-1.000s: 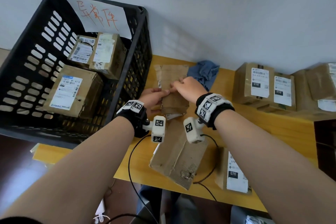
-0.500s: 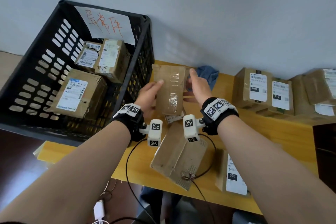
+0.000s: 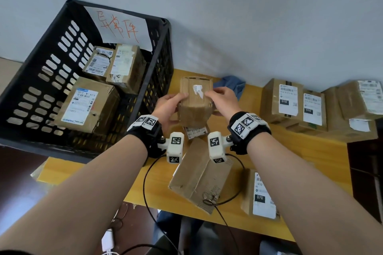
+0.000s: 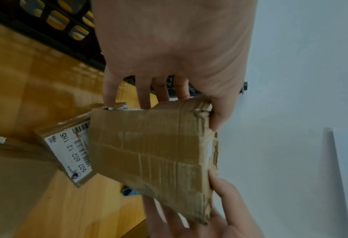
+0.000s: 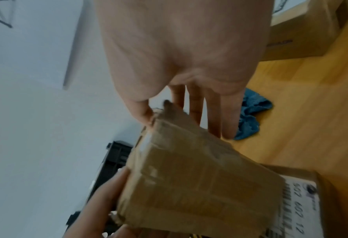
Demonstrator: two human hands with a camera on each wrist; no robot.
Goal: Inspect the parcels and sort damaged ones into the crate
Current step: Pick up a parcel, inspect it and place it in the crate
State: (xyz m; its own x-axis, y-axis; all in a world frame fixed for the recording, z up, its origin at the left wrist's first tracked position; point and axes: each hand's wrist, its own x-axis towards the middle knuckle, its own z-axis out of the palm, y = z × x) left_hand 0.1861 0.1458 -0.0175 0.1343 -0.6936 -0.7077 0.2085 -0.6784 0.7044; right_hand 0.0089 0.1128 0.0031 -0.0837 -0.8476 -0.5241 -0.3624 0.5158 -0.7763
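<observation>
Both hands hold one worn parcel (image 3: 195,101) above the worktop (image 3: 323,151), left hand (image 3: 167,107) and right hand (image 3: 222,99) gripping opposite sides, thumbs on top, with three parcels in the black crate (image 3: 159,80) left of them.

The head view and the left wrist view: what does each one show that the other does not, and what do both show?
Only the head view shows the inside of the crate with three parcels, its paper sign, the torn white label on the held parcel, and the row of labelled boxes on the right.

Only the left wrist view shows the held parcel's taped underside and crushed corner.

Both show the left hand and right hand gripping the parcel, the parcel lying beneath it, the table, and the crate wall.
</observation>
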